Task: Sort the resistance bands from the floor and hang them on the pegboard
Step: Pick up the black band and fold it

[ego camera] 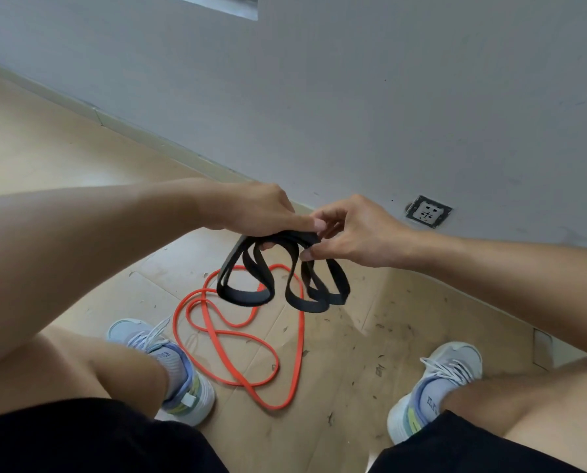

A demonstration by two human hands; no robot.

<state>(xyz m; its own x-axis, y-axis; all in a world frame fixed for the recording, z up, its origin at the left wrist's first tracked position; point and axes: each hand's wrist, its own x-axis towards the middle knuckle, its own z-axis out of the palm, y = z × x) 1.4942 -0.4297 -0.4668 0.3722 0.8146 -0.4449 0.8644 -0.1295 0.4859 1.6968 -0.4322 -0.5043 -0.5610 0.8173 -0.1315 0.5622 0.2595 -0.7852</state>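
A black resistance band (261, 295), folded into several loops, hangs above the floor between my knees. My left hand (261, 213) grips its gathered top, thumb over the strands. My right hand (346, 230) meets it from the right and pinches the same bundle with thumb and fingertips. Below them an orange resistance band (237, 332) lies tangled in loose curves on the floor. No pegboard is in view.
A grey wall (353, 97) runs diagonally close ahead, with a power socket (428, 211) low on it. My two shoes, left shoe (169, 363) and right shoe (435, 387), stand either side of the orange band. The tan floor (46, 148) is littered with small dark scraps.
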